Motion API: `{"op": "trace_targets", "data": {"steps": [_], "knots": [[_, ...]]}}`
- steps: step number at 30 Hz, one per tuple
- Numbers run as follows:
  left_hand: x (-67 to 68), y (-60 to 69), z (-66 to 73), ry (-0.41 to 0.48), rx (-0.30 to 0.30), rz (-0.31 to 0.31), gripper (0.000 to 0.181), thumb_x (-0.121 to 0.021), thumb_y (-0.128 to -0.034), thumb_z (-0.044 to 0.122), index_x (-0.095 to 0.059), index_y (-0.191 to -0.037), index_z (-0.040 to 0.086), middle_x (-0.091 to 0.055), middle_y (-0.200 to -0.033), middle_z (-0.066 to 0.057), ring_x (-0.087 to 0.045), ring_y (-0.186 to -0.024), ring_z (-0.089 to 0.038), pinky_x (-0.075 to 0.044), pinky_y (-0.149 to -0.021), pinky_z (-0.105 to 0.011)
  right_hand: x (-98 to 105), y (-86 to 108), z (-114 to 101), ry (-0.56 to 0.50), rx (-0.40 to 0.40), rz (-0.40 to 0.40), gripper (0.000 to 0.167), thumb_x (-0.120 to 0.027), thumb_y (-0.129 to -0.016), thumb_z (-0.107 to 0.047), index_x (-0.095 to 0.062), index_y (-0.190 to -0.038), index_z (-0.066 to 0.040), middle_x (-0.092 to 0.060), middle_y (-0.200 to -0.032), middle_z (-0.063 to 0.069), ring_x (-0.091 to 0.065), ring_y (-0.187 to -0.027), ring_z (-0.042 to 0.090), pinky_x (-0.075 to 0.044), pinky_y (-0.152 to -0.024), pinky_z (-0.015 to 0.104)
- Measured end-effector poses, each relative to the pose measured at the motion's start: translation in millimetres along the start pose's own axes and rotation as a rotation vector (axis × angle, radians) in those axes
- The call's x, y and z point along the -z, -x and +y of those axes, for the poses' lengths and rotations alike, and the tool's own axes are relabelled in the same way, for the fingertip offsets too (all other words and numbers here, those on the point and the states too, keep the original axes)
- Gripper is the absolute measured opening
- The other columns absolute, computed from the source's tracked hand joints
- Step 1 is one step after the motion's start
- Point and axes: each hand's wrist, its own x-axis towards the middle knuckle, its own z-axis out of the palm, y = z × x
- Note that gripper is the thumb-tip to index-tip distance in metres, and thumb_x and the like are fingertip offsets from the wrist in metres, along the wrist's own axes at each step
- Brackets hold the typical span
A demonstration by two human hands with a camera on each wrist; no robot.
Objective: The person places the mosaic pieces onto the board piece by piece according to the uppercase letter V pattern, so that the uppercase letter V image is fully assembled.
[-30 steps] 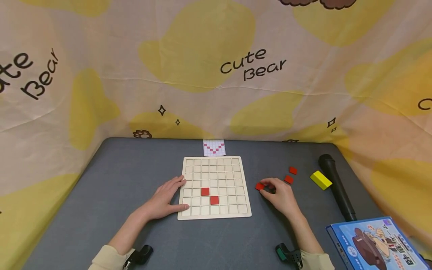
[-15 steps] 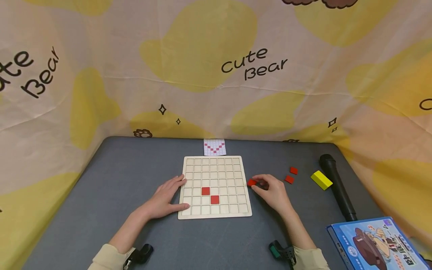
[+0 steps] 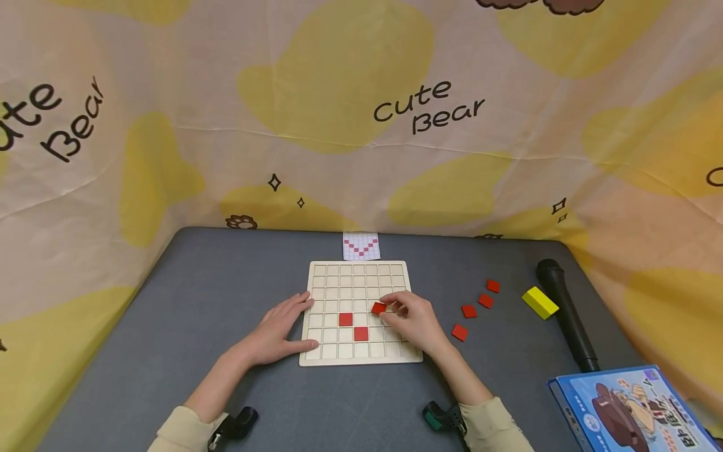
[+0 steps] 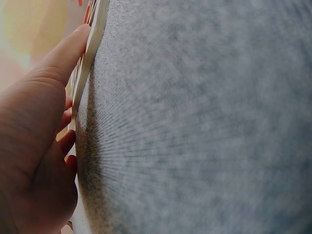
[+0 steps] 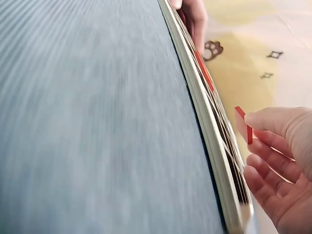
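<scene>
A cream grid board (image 3: 333, 271) lies flat on the grey table, with one red tile (image 3: 346, 319) and another red tile (image 3: 361, 334) set in its cells. My left hand (image 3: 270, 333) rests along the board's left edge, fingers extended, the thumb on the front left corner area. Between thumb and fingertips, my right hand (image 3: 417, 321) pinches a square red tile (image 3: 378, 308) over the right half of the board. In the right wrist view this pinched tile (image 5: 249, 131) is tilted and apart from the board (image 5: 214, 141). The left wrist view shows the thumb (image 4: 73, 46) against the board's rim.
Several loose red tiles (image 3: 469, 311) lie right of the board. Farther right are a yellow block (image 3: 540, 303), a black microphone (image 3: 570, 320) and a blue box (image 3: 627, 402). A card with a pink V pattern (image 3: 361, 247) sits behind the board, before a printed cloth.
My right hand has carried the pinched red tile leftward from the table to above the board. Two loose tiles it had covered now show. The left hand stays put.
</scene>
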Motion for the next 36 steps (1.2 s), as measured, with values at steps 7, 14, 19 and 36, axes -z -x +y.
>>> {"op": "trace_targets", "data": {"steps": [7,14,19,36], "knots": [[0.9,-1.3,0.7,-0.004,0.004,-0.004,0.088,-0.069,-0.0844,0.056,-0.037,-0.15,0.006,-0.026,-0.158,-0.011,-0.021,-0.145,-0.035,-0.022,-0.108,-0.063,-19,-11.6,-12,-0.024,0.016,-0.049,0.023,-0.077,-0.083,-0.014,-0.074,-0.106,-0.014,-0.067,-0.094,-0.003,-0.059,-0.081,0.011,-0.052,-0.076,0.029],[1.5,-1.6,2.1,-0.008,0.02,-0.015,0.088,-0.068,-0.0846,0.056,-0.037,-0.15,0.007,-0.026,-0.158,-0.011,-0.021,-0.145,-0.035,-0.021,-0.108,-0.064,-37,-21.5,-22,-0.05,0.055,-0.083,0.021,-0.076,-0.084,-0.012,-0.073,-0.105,-0.012,-0.067,-0.094,0.0,-0.061,-0.082,0.014,-0.052,-0.078,0.028],[-0.5,0.0,1.2,-0.008,0.024,-0.02,0.088,-0.067,-0.0846,0.058,-0.037,-0.15,0.007,-0.026,-0.158,-0.01,-0.021,-0.145,-0.035,-0.021,-0.107,-0.065,-48,-27.3,-29,-0.037,0.069,-0.11,0.021,-0.075,-0.085,-0.014,-0.073,-0.106,-0.012,-0.067,-0.095,0.0,-0.059,-0.083,0.013,-0.051,-0.078,0.028],[-0.2,-0.7,0.1,-0.005,0.002,-0.003,0.087,-0.067,-0.0858,0.056,-0.037,-0.15,0.006,-0.026,-0.158,-0.011,-0.021,-0.145,-0.036,-0.022,-0.107,-0.065,-65,-43.4,-34,0.064,0.129,-0.136,0.019,-0.073,-0.086,-0.015,-0.074,-0.106,-0.015,-0.069,-0.102,-0.004,-0.057,-0.088,0.012,-0.046,-0.08,0.029]]}}
